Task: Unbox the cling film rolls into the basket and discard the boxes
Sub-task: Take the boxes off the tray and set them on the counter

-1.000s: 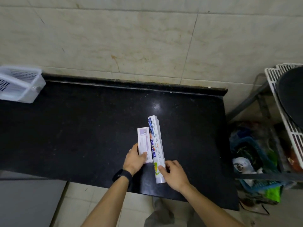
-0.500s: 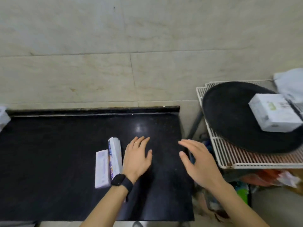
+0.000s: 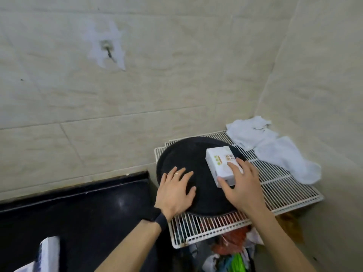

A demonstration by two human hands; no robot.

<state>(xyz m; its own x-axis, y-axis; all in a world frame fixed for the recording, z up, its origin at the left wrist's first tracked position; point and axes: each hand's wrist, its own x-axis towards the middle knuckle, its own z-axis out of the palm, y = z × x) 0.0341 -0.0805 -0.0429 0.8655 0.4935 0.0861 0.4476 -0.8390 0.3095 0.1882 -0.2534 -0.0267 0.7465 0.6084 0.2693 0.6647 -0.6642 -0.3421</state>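
Box (image 3: 221, 163): light, stiff card; hold its long sides.
Right hand (image 3: 242, 186): your grip closes over it.
Left hand (image 3: 174, 191): open, flat on the tray (image 3: 182, 154).

White wire rack (image 3: 279, 195) in the corner carries a round black tray (image 3: 176, 160), which overhangs its left edge, and crumpled white cloths (image 3: 275, 148) at the back right. Black countertop (image 3: 88, 211) sits to its left, with a blurred white box (image 3: 48, 254) at the near edge.

Beige tiled walls (image 3: 157, 85) meet in a corner; a black stone counter (image 3: 78, 213) sits beside a white wire rack (image 3: 284, 185).
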